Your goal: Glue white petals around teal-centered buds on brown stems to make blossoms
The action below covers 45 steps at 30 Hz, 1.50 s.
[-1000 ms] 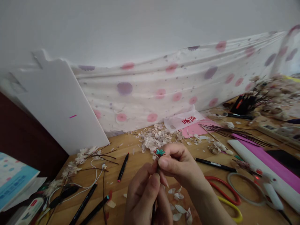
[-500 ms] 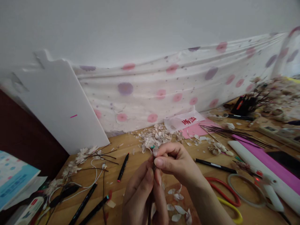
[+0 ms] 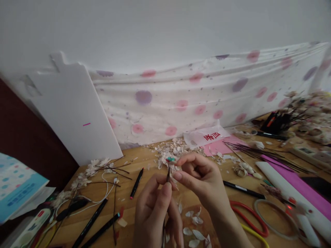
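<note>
My left hand (image 3: 157, 206) is closed around a thin brown flower stem (image 3: 169, 174), thumb and fingers pinching it upright. At its top is a small flower head with a green centre (image 3: 170, 159) and pale petal material. My right hand (image 3: 199, 179) is beside the flower head, its thumb and index finger apart, with the index fingertip at the petal edge. Whether that fingertip touches the petal is hard to make out. Loose pale petals (image 3: 198, 235) lie on the wooden table below my hands. A larger heap of petals (image 3: 178, 146) lies behind the flower head.
Black markers (image 3: 136, 184) lie at the left, near dried flower sprigs (image 3: 90, 168) and a white cable. At the right are scissors with red handles (image 3: 249, 217), a glue gun (image 3: 302, 220) with a red light, dark stems (image 3: 266, 156) and a white roll. A white board (image 3: 74, 113) leans behind.
My right thumb and index finger have parted and drawn slightly right from the flower head, showing more of its green centre. My left hand still grips the stem. The view has shifted slightly.
</note>
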Available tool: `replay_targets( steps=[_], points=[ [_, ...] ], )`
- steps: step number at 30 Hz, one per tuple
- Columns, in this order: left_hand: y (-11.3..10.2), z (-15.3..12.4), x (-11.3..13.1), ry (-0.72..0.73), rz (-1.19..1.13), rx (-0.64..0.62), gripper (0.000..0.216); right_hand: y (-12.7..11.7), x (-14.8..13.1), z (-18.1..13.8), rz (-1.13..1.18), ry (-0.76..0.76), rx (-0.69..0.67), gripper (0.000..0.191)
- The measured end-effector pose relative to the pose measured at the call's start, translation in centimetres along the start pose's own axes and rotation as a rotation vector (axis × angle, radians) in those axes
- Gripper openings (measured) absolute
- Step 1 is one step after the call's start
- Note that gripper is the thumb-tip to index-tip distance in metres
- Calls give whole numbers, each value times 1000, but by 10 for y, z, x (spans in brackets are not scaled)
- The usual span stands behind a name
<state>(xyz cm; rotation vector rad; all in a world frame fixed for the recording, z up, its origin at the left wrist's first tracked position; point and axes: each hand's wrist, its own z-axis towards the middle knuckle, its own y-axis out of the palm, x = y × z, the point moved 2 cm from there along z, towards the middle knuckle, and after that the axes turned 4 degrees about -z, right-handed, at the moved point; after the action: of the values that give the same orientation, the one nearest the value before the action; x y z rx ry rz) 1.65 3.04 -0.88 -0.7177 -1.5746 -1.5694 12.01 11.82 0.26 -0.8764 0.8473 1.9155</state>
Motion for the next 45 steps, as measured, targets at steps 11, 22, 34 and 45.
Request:
replay_targets(
  steps=[11,22,34,45],
  points=[
    [0,1,0,10,30,85,38,3,-3,-9,-180,-136,128,5],
    [-6,11,1,118,6,78,35,-23,-29,-14,38,-351,369,21],
    [-3,8,9,121,135,241,45,-36,-24,1,54,-168,283,7],
    [-15,8,12,129,167,186,41,-33,-9,-4,-72,-122,279,14]
  ],
)
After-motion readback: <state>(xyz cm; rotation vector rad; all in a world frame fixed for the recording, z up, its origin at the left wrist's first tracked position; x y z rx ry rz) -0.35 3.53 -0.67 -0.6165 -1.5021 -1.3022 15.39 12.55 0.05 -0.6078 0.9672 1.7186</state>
